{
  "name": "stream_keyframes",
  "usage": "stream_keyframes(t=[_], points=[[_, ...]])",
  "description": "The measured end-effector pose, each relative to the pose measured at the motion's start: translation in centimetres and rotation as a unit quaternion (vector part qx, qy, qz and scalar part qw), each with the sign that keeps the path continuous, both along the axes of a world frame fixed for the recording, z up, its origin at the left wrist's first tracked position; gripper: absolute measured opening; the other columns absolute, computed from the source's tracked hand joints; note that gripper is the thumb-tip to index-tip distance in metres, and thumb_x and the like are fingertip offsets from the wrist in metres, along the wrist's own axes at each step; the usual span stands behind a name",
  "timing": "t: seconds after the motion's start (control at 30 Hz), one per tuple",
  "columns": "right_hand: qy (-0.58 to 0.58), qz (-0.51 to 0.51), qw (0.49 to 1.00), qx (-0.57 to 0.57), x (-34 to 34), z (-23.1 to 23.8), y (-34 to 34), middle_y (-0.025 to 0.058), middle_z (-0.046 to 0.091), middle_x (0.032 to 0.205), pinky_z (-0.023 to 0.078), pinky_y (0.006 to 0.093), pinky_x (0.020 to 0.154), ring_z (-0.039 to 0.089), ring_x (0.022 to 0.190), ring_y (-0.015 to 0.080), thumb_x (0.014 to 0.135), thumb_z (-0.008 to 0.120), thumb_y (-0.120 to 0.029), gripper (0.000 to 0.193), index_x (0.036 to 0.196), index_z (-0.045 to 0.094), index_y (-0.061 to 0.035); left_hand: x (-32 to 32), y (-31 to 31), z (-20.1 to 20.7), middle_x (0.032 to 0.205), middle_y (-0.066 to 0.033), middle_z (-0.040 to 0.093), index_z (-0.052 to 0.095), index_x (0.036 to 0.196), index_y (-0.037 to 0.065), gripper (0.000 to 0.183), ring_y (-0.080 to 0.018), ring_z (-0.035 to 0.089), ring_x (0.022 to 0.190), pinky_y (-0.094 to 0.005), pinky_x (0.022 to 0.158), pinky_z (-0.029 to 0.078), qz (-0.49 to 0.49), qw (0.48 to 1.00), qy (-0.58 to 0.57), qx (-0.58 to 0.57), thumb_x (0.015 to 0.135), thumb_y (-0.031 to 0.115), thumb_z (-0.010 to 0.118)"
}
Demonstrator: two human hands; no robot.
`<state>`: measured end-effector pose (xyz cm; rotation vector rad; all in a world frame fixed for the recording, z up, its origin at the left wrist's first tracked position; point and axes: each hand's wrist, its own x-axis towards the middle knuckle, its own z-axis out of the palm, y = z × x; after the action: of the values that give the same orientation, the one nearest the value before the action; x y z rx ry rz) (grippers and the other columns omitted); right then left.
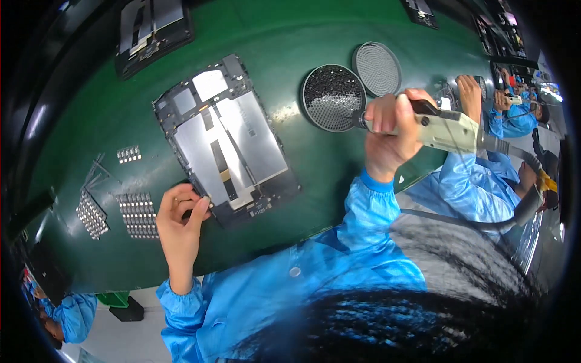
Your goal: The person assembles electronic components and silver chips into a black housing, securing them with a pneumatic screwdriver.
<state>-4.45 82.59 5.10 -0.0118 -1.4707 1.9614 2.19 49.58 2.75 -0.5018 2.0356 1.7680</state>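
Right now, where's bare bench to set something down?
Green bench is bare between the opened device and the right sleeve, and farther up between device and black round tray. Crowded: left, small-part sheets beside the left hand; right, the right hand with a cabled cream tool at the tray's edge.

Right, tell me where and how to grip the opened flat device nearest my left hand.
Best, I'd judge, by its long outer edges, one hand from each side: the opened flat device lies flat with metal plates and cables exposed on top, so edge grips should spare them. Your left hand is near the left edge's lower end.
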Motion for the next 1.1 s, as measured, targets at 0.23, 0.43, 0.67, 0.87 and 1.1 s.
stream_keyframes(t=[0.23,0.43,0.67,0.87,1.1], points=[[-0.012,0.089,0.996,-0.028,0.3,-1.0,1.9,0.0033,0.040,0.060,0.043,0.0322,0.047,0.038,0.045,0.0115,0.090,0.057,-0.001,0.023,0.110,0.048,-0.0024,0.2,0.1,0.3,0.104,-0.0074,0.061,0.057,0.119,-0.003,0.039,-0.0109,0.063,0.089,-0.0206,0.077,0.052,0.014,0.998,-0.008,-0.054,0.083,-0.006,0.074],[-0.030,0.099,0.995,0.006,1.0,-3.5,1.7,-0.0010,0.037,0.059,0.037,0.0285,0.044,0.035,0.045,0.0090,0.092,0.053,-0.005,0.018,0.108,0.046,-0.0082,0.9,0.3,-1.7,0.103,-0.0077,0.062,0.058,0.120,-0.003,0.042,-0.0108,0.063,0.088,-0.0196,0.076,0.051,0.039,0.998,0.011,-0.053,0.081,-0.009,0.073],[-0.051,0.108,0.992,0.026,1.0,-4.2,1.7,0.0017,0.039,0.062,0.039,0.0292,0.045,0.037,0.045,0.0103,0.090,0.051,-0.001,0.019,0.108,0.046,-0.0065,0.7,0.8,-1.6,0.100,-0.0081,0.063,0.059,0.118,-0.003,0.042,-0.0111,0.064,0.086,-0.0207,0.078,0.051,0.086,0.996,0.003,-0.026,0.079,-0.010,0.075],[-0.040,0.124,0.991,0.038,1.0,-4.4,2.2,0.0028,0.040,0.061,0.039,0.0300,0.043,0.037,0.044,0.0110,0.087,0.051,0.000,0.022,0.107,0.045,-0.0057,0.4,0.9,-1.5,0.099,-0.0078,0.063,0.059,0.115,-0.004,0.040,-0.0110,0.064,0.085,-0.0209,0.079,0.050,0.080,0.996,0.000,-0.029,0.079,-0.011,0.074],[-0.039,0.117,0.990,0.064,1.1,-3.9,1.8,0.0025,0.041,0.061,0.040,0.0292,0.043,0.039,0.044,0.0109,0.089,0.055,-0.003,0.021,0.108,0.046,-0.0061,0.5,0.5,-1.6,0.099,-0.0082,0.064,0.060,0.115,-0.005,0.038,-0.0110,0.064,0.085,-0.0210,0.080,0.050,0.051,0.997,0.015,-0.059,0.079,-0.011,0.074]])
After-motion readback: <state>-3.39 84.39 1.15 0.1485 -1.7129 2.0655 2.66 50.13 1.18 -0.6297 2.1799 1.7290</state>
